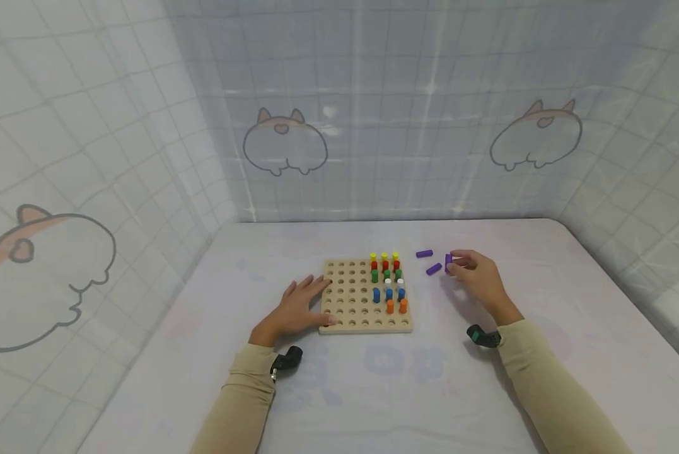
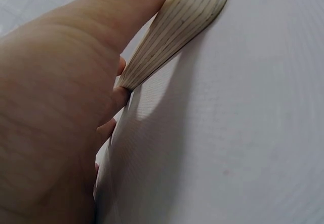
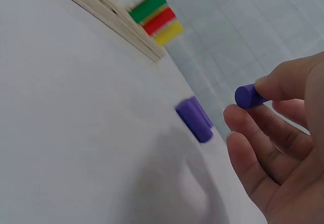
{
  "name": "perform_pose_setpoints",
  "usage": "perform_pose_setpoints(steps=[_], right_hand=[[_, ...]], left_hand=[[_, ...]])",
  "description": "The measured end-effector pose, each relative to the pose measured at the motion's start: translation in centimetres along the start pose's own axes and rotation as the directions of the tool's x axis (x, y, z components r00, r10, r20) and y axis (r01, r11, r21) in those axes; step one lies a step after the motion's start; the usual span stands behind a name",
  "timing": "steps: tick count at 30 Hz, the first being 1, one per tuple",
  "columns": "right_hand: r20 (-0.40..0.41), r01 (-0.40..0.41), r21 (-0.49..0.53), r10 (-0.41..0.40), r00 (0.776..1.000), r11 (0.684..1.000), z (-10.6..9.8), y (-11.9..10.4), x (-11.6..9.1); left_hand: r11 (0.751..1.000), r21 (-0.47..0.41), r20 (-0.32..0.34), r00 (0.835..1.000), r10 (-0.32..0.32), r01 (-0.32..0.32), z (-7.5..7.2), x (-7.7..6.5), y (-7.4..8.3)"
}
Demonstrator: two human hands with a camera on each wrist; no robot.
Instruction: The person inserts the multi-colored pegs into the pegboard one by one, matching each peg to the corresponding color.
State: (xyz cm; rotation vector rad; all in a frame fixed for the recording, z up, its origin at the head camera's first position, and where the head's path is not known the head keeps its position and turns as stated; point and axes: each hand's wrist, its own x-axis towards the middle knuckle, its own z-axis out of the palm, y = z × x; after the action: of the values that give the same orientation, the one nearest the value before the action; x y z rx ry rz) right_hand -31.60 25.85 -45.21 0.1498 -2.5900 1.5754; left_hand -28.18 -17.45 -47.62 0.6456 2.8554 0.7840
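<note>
My right hand (image 1: 478, 281) pinches a purple peg (image 1: 448, 263) between thumb and fingertips, above the table; in the right wrist view the peg (image 3: 247, 97) shows its round end. Two more purple pegs lie on the table just left of that hand: one farther back (image 1: 424, 253), one nearer (image 1: 434, 269). My left hand (image 1: 295, 309) rests at the left edge of a wooden pegboard (image 1: 367, 327), fingers spread and thumb on its front left corner. Upright in its right columns stand yellow, red, green, white, blue and orange pegs (image 1: 396, 307).
A pale cloth covers the table (image 1: 384, 391). Tiled-pattern curtains (image 1: 407, 183) with cartoon animal drawings hang behind it and to both sides. A small black device (image 1: 287, 359) sits at the left wrist, another (image 1: 483, 337) at the right.
</note>
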Motion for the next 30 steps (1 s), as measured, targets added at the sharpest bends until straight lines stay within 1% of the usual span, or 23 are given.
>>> perform_pose_setpoints(steps=[4, 8, 14, 17, 20, 25, 30], right_hand=[[0.033, 0.018, 0.017, -0.018, 0.999, 1.0, 0.6, -0.3, -0.5], [0.058, 0.038, 0.038, -0.04, 0.997, 0.999, 1.4, -0.9, -1.0], [0.107, 0.005, 0.026, -0.008, 0.994, 1.0, 2.5, -1.7, -2.0], [0.132, -0.004, 0.039, -0.001, 0.991, 0.999, 2.9, -1.9, -2.5], [0.168, 0.006, 0.07, -0.018, 0.986, 0.997, 3.1, -2.1, -3.0], [0.236, 0.05, 0.135, -0.081, 0.968, 0.99, 3.4, -2.5, -3.9], [0.293, 0.068, 0.149, -0.11, 0.95, 0.987, 3.7, -2.8, -4.9]], left_hand=[[1.0, -0.001, 0.009, 1.0, -0.005, 0.005, 0.1, 0.0, 0.0], [1.0, 0.0, 0.0, 1.0, -0.011, 0.011, 0.1, 0.0, 0.0], [1.0, 0.009, 0.001, 1.0, -0.009, 0.009, 0.0, 0.0, -0.1], [1.0, 0.009, -0.001, 1.0, -0.004, 0.004, 0.0, 0.0, -0.1], [1.0, 0.01, -0.001, 1.0, -0.005, 0.005, -0.1, 0.0, 0.0], [1.0, 0.007, 0.002, 1.0, -0.018, 0.018, -0.2, -0.2, 0.3], [1.0, 0.008, 0.008, 1.0, -0.02, 0.02, -0.4, -0.3, 0.5]])
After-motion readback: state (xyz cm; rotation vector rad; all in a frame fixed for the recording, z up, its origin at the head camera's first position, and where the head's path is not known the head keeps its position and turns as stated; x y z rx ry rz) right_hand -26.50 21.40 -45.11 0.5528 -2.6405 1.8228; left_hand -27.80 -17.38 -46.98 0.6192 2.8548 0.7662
